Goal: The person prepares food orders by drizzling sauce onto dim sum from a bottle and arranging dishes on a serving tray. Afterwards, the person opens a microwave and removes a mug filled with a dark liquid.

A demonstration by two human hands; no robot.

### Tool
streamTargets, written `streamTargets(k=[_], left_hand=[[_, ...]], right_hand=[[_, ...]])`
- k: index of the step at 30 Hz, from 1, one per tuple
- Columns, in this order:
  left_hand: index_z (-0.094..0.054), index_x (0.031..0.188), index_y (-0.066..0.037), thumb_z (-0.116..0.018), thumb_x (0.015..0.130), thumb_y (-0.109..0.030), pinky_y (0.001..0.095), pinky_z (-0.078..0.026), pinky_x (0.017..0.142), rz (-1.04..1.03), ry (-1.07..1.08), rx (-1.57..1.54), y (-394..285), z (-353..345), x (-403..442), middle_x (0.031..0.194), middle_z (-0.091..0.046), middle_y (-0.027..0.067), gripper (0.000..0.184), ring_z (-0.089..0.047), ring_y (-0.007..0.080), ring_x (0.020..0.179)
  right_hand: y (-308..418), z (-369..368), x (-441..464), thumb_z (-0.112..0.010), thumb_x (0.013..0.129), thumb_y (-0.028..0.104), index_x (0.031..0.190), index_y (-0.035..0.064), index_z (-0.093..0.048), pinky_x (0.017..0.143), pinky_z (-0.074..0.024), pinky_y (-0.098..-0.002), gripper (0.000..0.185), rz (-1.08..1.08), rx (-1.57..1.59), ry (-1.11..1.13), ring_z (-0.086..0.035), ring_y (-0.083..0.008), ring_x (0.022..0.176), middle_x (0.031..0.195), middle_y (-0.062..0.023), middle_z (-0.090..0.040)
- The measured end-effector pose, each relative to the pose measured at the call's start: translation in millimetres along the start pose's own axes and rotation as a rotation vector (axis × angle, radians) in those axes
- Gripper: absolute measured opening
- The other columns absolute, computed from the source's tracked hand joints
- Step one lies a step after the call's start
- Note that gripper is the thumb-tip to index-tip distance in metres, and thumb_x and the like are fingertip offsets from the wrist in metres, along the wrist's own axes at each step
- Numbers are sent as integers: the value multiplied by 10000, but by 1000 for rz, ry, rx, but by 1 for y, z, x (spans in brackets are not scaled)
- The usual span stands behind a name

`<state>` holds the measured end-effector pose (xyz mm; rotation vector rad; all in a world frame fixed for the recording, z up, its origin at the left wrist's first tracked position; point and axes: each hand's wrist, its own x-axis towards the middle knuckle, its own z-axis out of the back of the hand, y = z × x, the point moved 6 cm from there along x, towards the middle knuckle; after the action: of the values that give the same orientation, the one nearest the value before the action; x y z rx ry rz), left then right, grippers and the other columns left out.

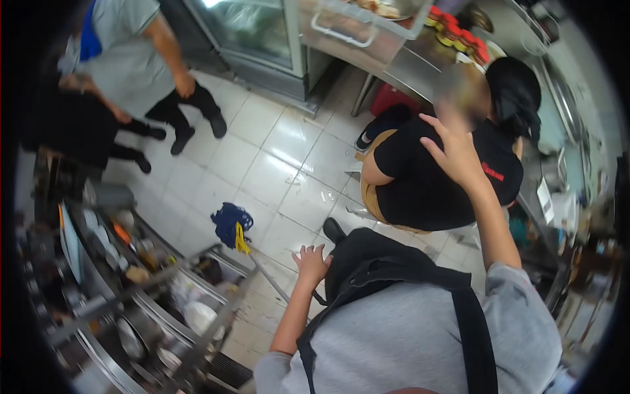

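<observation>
My left hand (312,265) hangs low over the tiled floor with its fingers apart and nothing in it. Close to it lies a mop (232,222) with blue strands and a yellow clamp; its grey handle runs behind my left forearm. My right hand (454,152) is raised with thumb and fingers spread, holding nothing. It overlaps the upper body of a co-worker (426,187) in a black shirt; I cannot tell whether it touches. I wear a black apron (387,266) over a grey shirt.
Metal shelving (138,295) with bowls and pots stands at the left. Two other people, one in a grey shirt (125,59), are at the upper left. A glass-door fridge (296,84) stands at the back, beside a steel table with a plastic bin (348,39) and red-lidded jars (453,33).
</observation>
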<state>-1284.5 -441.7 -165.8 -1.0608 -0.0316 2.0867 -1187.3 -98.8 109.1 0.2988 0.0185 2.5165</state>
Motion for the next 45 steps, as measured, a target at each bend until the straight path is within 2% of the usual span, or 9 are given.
streamTargets(k=[7, 14, 19, 23, 25, 29, 37, 43, 45], left_hand=[[-513, 1248, -157, -580, 811, -407, 646, -150, 1004, -134, -329, -80, -27, 101, 54, 1266, -494, 138, 508, -355, 346, 1246], [-529, 1223, -120, -572, 832, -300, 626, -126, 1024, -718, -518, 61, -137, 227, 64, 1207, -509, 158, 433, -356, 378, 1235], [-541, 1221, -192, -578, 810, -393, 630, -154, 1013, -483, -371, 261, -59, 252, 169, 1240, -519, 111, 459, -377, 332, 1240], [-523, 1254, -219, -546, 825, -464, 582, -205, 1018, -223, -88, -106, 54, 261, 184, 1233, -542, 118, 495, -446, 334, 1193], [-524, 1255, -155, -570, 840, -404, 479, -309, 1002, -123, -93, -154, 102, 267, 178, 1192, -567, 152, 486, -499, 340, 1138], [-498, 1244, -4, -559, 884, -170, 357, -399, 943, -118, -22, -738, 163, 277, 205, 1175, -571, 172, 401, -530, 250, 1110], [-502, 1217, 13, -503, 877, -45, 319, -349, 984, -878, -417, -571, -139, 529, 155, 1204, -547, 137, 345, -501, 215, 1135], [-512, 1222, -21, -529, 847, -48, 363, -349, 990, -1374, -422, -433, -244, 608, 160, 1230, -519, 151, 376, -492, 284, 1146], [-484, 1269, -50, -528, 844, -45, 402, -335, 1010, -1477, -421, -329, -281, 622, 154, 1367, -364, 191, 428, -402, 339, 1239]], right_hand=[[-4, 1, 4, -648, 783, 234, 1189, 137, -556, 1073, -230, -479, 427, -32, 50, 167, -332, -357, 1279, 1343, -156, -416], [-11, 21, 4, -644, 787, 246, 1214, 127, -548, 1075, -225, -464, 454, -198, 174, 331, -311, -346, 1302, 1364, -187, -397], [15, 27, 49, -642, 784, 292, 1202, 132, -553, 1042, -264, -497, 457, -143, 282, 269, -430, -340, 1210, 1227, -196, -523], [25, 22, 97, -610, 823, 298, 1153, 116, -587, 1015, -309, -486, 377, -126, 404, 190, -538, -271, 1094, 1150, -102, -596], [24, 40, 123, -604, 844, 250, 1170, 111, -576, 918, -415, -385, 355, -252, 1029, 75, -588, -217, 1019, 1148, -91, -600], [-13, 96, 179, -587, 868, 159, 1274, 71, -469, 889, -427, -292, 432, -300, 1196, -693, -558, -148, 1010, 1127, -85, -576], [-99, 69, 300, -484, 936, 303, 1322, 8, -409, 1020, -293, -273, 492, -336, 1236, -1121, -442, -178, 1196, 1303, -124, -476], [-62, 67, 330, -466, 862, 33, 1236, 30, -495, 883, -396, -236, 375, -313, 1146, -1017, -533, -100, 1013, 1117, -66, -575], [-61, 71, 332, -466, 868, 16, 1236, 23, -479, 889, -401, -248, 369, -402, 1054, -938, -529, -105, 1002, 1077, -57, -576]])
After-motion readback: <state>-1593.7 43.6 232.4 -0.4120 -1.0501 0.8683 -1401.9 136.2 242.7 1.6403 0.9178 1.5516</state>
